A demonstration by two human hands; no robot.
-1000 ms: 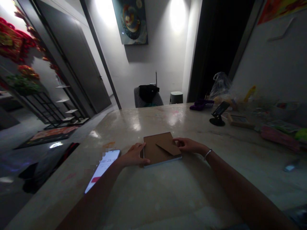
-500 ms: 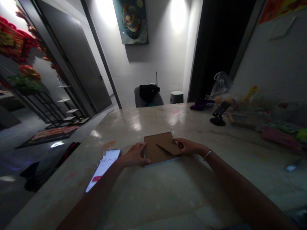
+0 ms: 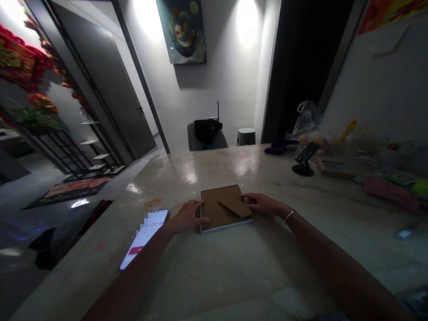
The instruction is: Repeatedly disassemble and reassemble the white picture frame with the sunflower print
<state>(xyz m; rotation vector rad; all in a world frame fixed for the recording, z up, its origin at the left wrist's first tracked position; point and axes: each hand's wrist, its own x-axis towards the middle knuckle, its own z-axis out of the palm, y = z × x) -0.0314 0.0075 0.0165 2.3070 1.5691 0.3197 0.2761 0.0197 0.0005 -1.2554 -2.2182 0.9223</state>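
A picture frame (image 3: 214, 209) lies face down on the table, showing its brown backing board and a pale edge. A brown stand flap (image 3: 236, 207) slants across the backing. My left hand (image 3: 190, 215) grips the frame's left side, thumb over the backing and fingers along the edge. On the opposite side, my right hand (image 3: 259, 203) has its fingers curled at the right edge, beside the flap; the fingertips are partly hidden. A phone (image 3: 147, 236) with a lit screen lies left of my left forearm.
On the marble-look table (image 3: 227, 276), a black phone stand (image 3: 305, 159) stands at the back right. Near it are a purple item (image 3: 281, 146), a clear plastic bag (image 3: 307, 120) and a pink bundle (image 3: 389, 191). Beyond the far edge are a chair (image 3: 207, 133) and a stool (image 3: 246, 136).
My left thumb has shifted slightly up on the backing. The frame, its flap and my right hand stay nearly in place; the view has moved very little.
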